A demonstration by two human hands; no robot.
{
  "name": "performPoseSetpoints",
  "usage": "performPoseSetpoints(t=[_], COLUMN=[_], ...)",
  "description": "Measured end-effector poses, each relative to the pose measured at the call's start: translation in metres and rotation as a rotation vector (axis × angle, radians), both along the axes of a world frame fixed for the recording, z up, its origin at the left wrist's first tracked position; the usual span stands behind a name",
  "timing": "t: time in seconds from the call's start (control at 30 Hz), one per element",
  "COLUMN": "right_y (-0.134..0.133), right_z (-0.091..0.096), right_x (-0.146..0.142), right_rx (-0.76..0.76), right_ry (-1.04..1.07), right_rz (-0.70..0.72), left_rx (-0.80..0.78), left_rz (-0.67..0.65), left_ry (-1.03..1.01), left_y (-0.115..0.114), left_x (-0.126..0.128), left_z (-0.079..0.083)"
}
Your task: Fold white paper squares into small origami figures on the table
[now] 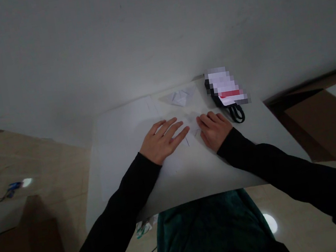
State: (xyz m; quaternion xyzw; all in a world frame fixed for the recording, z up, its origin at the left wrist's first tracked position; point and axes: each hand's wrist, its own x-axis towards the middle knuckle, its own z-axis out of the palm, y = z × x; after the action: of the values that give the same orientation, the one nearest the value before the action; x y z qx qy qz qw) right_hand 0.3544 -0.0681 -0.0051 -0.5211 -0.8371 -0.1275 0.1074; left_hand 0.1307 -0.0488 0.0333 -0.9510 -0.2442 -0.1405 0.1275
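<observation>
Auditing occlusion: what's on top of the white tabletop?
Flat white paper sheet, left; small folded white paper, far centre; black strapped item with pixelated white-and-red top, right. Bare left hand and bare right hand, blurred white paper between, cover whatever's beneath them.

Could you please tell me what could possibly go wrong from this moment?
The paper between the left hand and right hand looks faint against the white table, so its edges might be misjudged. The right sleeve lies near the black strap and could catch it.
</observation>
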Motion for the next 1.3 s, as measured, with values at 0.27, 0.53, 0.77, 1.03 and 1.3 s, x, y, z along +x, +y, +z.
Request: performPoseSetpoints(t=[0.27,0.53,0.77,1.03,1.3], right_y=[0.001,0.006,0.013,0.008,0.015], right_z=[-0.001,-0.005,-0.011,-0.003,0.010], right_x=[-0.002,0.002,0.008,0.002,-0.049], right_rx=[0.009,0.049,0.097,0.070,-0.509], right_ry=[0.015,0.094,0.246,0.521,1.480], right_rz=[0.013,0.048,0.098,0.093,0.062], left_rx=[-0.260,-0.038,0.169,0.015,-0.552], left_rz=[0.056,0.053,-0.011,0.177,0.594], left_ry=[0.105,0.153,0.140,-0.183,-1.176], left_y=[0.008,0.016,0.014,0.009,-0.012], left_x=[-0.007,-0.013,-0.012,-0.009,0.030], left_z=[-0.003,-0.015,-0.022,-0.016,-0.013])
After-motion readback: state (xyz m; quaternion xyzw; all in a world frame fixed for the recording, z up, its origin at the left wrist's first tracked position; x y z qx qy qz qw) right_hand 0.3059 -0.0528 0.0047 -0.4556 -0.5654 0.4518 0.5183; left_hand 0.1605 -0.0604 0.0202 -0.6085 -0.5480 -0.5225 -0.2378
